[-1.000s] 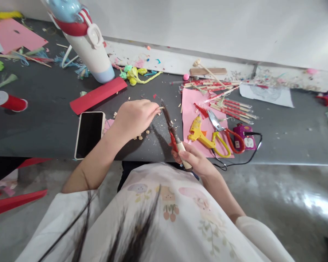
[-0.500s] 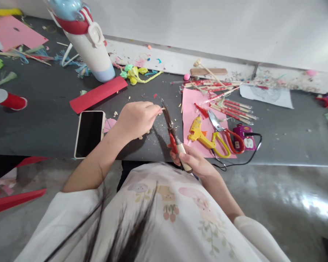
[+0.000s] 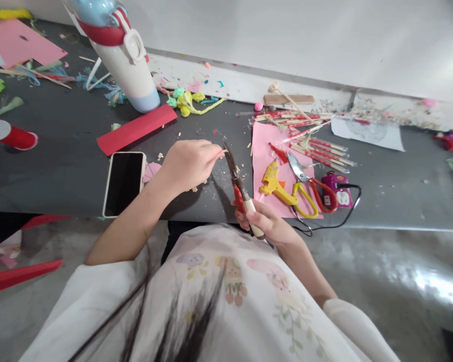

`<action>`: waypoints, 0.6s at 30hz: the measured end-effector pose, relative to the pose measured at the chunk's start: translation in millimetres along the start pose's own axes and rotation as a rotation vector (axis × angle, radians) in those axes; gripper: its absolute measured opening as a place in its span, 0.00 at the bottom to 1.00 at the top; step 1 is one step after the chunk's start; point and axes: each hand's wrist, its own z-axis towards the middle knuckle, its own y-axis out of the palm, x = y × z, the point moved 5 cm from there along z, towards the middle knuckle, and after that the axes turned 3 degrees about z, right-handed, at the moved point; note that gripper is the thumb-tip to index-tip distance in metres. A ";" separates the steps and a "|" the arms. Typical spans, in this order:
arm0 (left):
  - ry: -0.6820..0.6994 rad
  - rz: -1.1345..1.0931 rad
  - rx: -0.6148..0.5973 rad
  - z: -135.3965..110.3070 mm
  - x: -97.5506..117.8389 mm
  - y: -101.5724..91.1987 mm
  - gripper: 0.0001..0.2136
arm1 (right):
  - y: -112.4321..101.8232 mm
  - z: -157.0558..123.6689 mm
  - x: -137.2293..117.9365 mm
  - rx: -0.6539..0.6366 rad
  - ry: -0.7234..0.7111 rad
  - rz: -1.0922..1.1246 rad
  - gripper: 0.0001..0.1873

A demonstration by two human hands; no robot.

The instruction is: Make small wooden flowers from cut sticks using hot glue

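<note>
Near the middle of the worktop's (image 3: 392, 186) near edge, the left hand (image 3: 191, 163) has a narrow grip, pinching a short pale stick (image 3: 225, 151) between thumb and fingertips, above the surface. The grip of the right hand (image 3: 268, 221) is closed around the handles, one red and one pale, of a dark-bladed hand tool (image 3: 243, 191), whose tip points towards the far edge. The stick's end lies at this tip; whether the two touch cannot be told. Small pale chips (image 3: 195, 189) lie beneath the left hand. To the left, a smartphone (image 3: 124, 183) rests by the near edge, with a red strip (image 3: 136, 130) beyond it. To the right, pink paper (image 3: 262, 138) carries a yellow glue gun (image 3: 272, 182) and scissors (image 3: 297, 167), near red-and-pale sticks (image 3: 320, 157).
</note>
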 end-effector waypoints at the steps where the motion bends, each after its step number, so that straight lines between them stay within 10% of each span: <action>1: -0.009 -0.014 -0.007 0.2 -0.5 -0.2 0.16 | 0.3 0.6 -0.2 -0.005 0.002 -0.004 0.25; 18: -0.218 -0.253 -0.110 5.1 -9.9 0.5 0.13 | 0.9 1.0 1.0 0.019 0.015 -0.017 0.27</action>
